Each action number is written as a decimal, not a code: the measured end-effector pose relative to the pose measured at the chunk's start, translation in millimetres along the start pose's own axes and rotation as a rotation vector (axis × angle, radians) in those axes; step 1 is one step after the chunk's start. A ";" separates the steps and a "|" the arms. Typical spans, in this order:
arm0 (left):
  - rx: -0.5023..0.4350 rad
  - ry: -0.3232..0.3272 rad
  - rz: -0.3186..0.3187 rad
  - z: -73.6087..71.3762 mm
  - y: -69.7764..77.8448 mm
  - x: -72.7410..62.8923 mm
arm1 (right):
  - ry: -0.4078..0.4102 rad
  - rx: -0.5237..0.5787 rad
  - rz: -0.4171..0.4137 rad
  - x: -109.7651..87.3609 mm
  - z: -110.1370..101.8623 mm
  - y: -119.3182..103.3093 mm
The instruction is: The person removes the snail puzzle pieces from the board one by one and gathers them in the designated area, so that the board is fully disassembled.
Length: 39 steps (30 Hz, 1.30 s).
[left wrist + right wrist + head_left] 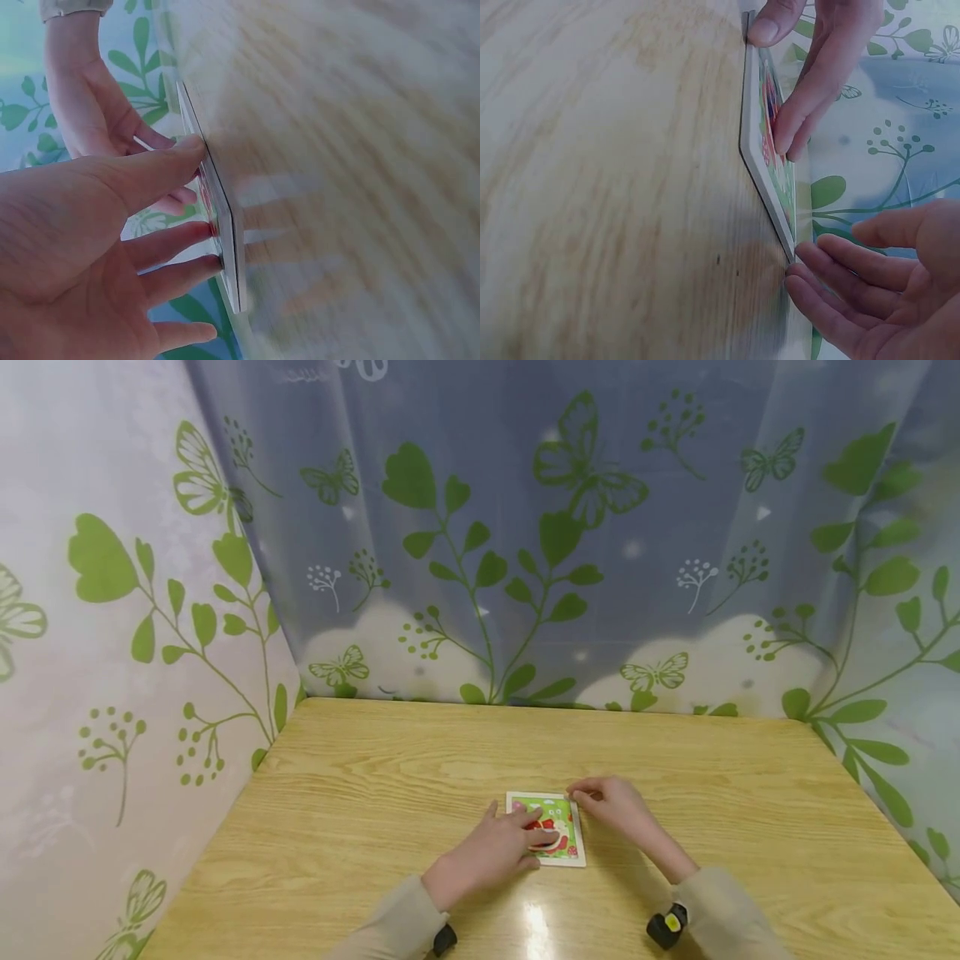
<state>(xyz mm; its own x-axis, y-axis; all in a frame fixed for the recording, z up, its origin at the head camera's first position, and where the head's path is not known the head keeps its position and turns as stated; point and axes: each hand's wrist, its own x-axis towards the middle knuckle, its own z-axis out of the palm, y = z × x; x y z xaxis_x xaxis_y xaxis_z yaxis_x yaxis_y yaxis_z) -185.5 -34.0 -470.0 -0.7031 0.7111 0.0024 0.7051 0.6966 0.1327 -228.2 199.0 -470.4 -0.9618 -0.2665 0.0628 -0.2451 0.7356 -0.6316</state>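
Note:
A flat, square picture board (572, 852) with a white frame lies on the table; its bright green and red cartoon picture is like a children's puzzle. My left hand (491, 852) rests across its left part with fingers spread, hiding some of the picture. In the left wrist view, the thumb of that hand (90, 225) lies at the board's near edge (229, 259) and two fingertips touch its face. My right hand (617, 808) is at the far right corner. Its fingers, loosely bent, have their tips right at the corner of the board (780, 214) in the right wrist view.
The wood-grain table (360, 793) extends around the board on all sides. Behind it hangs a blue-grey curtain (495, 635) printed with green leaves and butterflies, and pale printed sheets flank both sides. A dark wrist device (666, 927) sits by the right sleeve.

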 end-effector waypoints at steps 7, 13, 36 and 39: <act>0.008 0.010 -0.004 1.4 0.1 -0.2 | 0.008 -0.008 0.020 -2.2 1.8 -5.2; -0.002 0.010 -0.016 1.1 1.1 -1.6 | 0.010 -0.033 0.013 -3.6 1.3 -8.6; 0.057 -0.034 -0.034 -0.4 2.5 -0.2 | -0.016 0.002 0.040 -2.3 1.4 -13.1; 0.071 -0.051 -0.045 -1.8 3.5 0.3 | -0.013 0.014 0.046 -1.7 1.7 -13.3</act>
<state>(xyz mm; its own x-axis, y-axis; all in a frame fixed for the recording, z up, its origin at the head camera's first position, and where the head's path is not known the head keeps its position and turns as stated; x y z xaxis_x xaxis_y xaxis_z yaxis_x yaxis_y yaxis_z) -183.5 -31.5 -467.7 -0.7296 0.6819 -0.0527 0.6792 0.7314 0.0606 -223.1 188.5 -463.5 -0.9704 -0.2403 0.0233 -0.1983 0.7385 -0.6444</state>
